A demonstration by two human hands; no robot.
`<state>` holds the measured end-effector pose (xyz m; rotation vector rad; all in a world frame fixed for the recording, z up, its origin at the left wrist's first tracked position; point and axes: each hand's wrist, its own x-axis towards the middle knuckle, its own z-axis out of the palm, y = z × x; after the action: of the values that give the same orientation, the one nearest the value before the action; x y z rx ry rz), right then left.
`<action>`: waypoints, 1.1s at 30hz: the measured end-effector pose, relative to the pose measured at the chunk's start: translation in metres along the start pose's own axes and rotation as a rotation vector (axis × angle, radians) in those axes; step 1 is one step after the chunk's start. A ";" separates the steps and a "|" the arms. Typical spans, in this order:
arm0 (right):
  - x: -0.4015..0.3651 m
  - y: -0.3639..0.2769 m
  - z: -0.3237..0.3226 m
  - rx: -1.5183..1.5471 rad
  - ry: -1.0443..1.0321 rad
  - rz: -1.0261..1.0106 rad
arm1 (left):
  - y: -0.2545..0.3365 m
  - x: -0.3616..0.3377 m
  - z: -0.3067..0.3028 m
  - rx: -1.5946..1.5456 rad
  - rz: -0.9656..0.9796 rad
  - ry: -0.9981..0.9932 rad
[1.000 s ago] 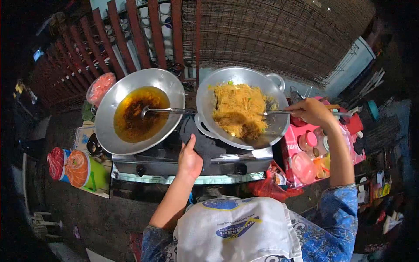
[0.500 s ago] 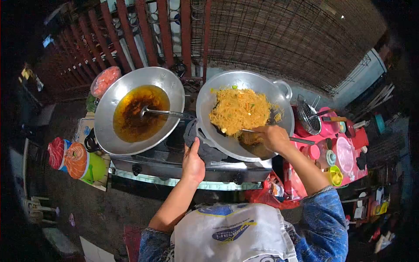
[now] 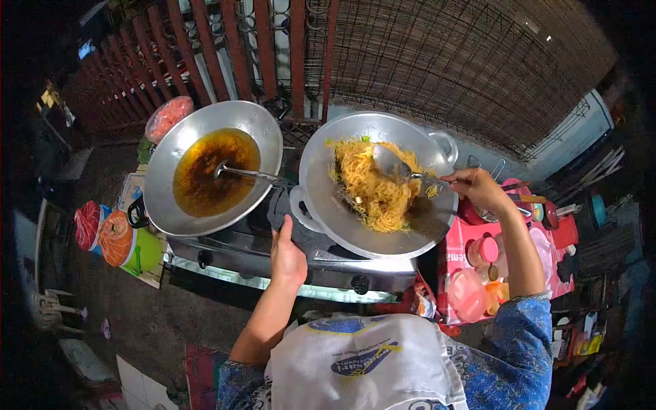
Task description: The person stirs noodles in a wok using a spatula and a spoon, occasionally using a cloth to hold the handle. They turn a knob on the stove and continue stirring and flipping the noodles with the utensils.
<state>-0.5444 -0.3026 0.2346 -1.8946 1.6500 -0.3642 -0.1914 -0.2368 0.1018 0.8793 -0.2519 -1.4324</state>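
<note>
My right hand (image 3: 476,188) is closed round the handle of a metal wok spatula (image 3: 389,160), whose broad blade rests over the noodles. Thin golden noodles (image 3: 372,188) with bits of green are heaped in the right-hand wok (image 3: 321,133). Just below the gap between the two woks, my left hand (image 3: 288,258) grips a dark cloth (image 3: 279,207), thumb upward and the other fingers mostly hidden. Beside it, the left-hand wok (image 3: 164,157) contains brown oil (image 3: 205,181), with a metal ladle (image 3: 239,172) leaning in it.
Both woks sit on a metal stove (image 3: 321,277). Covered buckets (image 3: 143,249) stand at the left, near a bowl of pink food (image 3: 169,118). Jars (image 3: 482,251) and tubs crowd a pink-covered table (image 3: 454,239) at the right. A slatted fence (image 3: 236,55) rises behind.
My right hand has moved up and right, bringing the spatula blade from under the noodles to over them. The noodle heap is spread and turned. My left hand has shifted slightly left with the cloth.
</note>
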 end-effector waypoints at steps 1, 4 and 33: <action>0.003 0.010 -0.004 0.046 -0.009 0.015 | -0.001 -0.001 0.003 -0.001 0.029 -0.059; 0.005 0.019 -0.020 0.033 -0.040 0.002 | -0.003 -0.003 0.007 0.037 0.079 -0.102; 0.020 -0.009 0.136 -0.763 0.096 0.033 | -0.015 0.018 0.017 0.350 -0.024 0.092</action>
<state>-0.4570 -0.2869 0.1300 -2.3968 2.0696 0.2395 -0.2105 -0.2587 0.0973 1.2327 -0.4321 -1.3878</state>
